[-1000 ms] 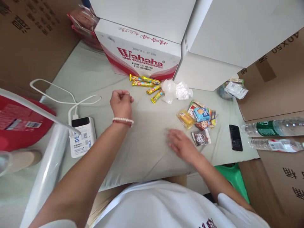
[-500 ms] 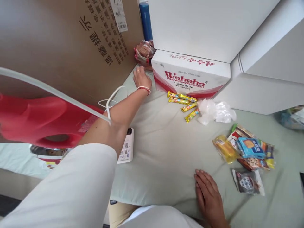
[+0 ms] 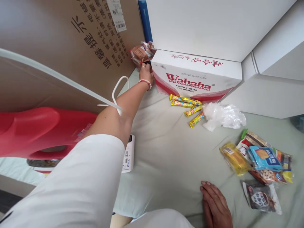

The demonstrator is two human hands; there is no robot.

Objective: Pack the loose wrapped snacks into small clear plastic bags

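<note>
My left hand (image 3: 146, 73) reaches far forward into the corner beside the Wahaha water carton (image 3: 190, 77). Its bent fingers close on the lower edge of a crinkled clear-and-red plastic bag of brown food (image 3: 141, 53); the fingertips are partly hidden. My right hand (image 3: 216, 202) lies flat on the pale green sheet (image 3: 163, 152), holding nothing. To its right is a pile of packets: a yellow one (image 3: 234, 158), a blue one (image 3: 266, 158) and others, with a dark pouch (image 3: 262, 197) in front.
Several yellow snack sticks (image 3: 186, 103) and a crumpled clear plastic bag (image 3: 224, 115) lie before the carton. A large cardboard box (image 3: 59, 57) and a red plastic object (image 3: 42, 129) stand left. A white cable (image 3: 59, 76) crosses my left arm, near a white power bank (image 3: 129, 155).
My left hand has moved forward and slightly right, closing on the bag of brown food, which has shifted and tilted. My right hand stays flat on the sheet. The view has shifted a little.
</note>
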